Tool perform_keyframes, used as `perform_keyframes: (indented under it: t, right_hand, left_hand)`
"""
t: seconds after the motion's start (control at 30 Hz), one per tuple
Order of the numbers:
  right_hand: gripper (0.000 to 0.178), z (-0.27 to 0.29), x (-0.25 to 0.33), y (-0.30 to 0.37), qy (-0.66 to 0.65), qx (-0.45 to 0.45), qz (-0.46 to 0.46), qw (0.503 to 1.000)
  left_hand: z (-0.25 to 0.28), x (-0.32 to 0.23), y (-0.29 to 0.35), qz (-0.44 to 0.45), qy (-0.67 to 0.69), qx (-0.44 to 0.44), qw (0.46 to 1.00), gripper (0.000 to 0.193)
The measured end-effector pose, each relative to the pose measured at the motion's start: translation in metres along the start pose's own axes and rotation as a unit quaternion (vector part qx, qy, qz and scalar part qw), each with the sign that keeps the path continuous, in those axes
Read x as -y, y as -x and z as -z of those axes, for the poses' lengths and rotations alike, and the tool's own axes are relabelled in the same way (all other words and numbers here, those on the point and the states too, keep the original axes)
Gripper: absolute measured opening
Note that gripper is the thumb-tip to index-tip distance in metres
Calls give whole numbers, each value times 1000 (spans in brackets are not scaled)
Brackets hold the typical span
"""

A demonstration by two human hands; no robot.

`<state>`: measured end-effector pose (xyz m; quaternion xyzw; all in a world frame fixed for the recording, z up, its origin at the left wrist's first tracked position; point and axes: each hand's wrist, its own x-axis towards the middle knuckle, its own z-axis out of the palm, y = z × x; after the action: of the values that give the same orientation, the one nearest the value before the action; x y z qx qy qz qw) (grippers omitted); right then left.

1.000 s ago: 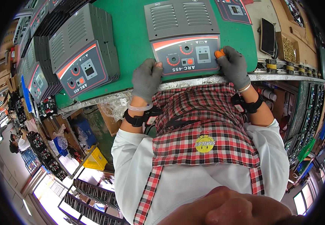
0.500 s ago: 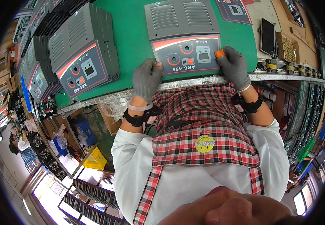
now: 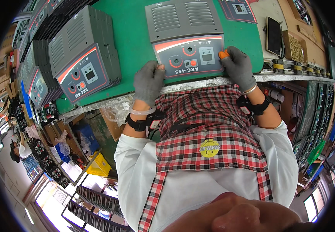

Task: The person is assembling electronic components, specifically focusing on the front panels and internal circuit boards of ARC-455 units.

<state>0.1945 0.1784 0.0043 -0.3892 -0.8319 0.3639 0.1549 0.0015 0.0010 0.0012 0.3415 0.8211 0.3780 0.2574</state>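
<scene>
A grey sheet-metal housing panel [image 3: 183, 34] lies on the green bench top in front of me, its louvred part far and its printed face with two round holes and a small window toward me. My left hand [image 3: 149, 82], in a grey glove with the thumb tip uncovered, is closed at the panel's near left edge. My right hand [image 3: 238, 66], gloved too with an orange cover on one fingertip, is closed at the right edge. The fingertips of both hands are partly hidden. To the left stands a stack of similar panels [image 3: 83, 46].
More stacked panels [image 3: 39, 73] are at the far left, and another panel [image 3: 237, 11] lies at the far right. A phone [image 3: 273, 36] rests beside an open box of small brass-coloured parts [image 3: 296, 49]. The bench's metal front edge [image 3: 198, 83] runs just before me.
The whole view has shifted slightly, bench and stacks included. Both hands stay at the panel's edges, with no clear movement of the panel on the bench.
</scene>
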Motion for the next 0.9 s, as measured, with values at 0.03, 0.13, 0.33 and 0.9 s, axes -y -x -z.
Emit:
perform_keyframes:
  t: [0.03,0.13,0.33,0.9]
  right_hand:
    - [19,0,0,0,1,-2,0,1000]
    - [21,0,-1,0,2,-3,-3,1000]
    - [22,0,0,-1,14,-2,-10,1000]
    - [24,0,3,-1,58,-32,23,998]
  left_hand:
    - [0,-1,0,-1,5,-3,1000,20]
    - [0,-1,0,13,3,3,1000,21]
    - [1,-3,-2,27,-8,11,1000,22]
    - [-1,-2,-3,26,-17,9,999,27]
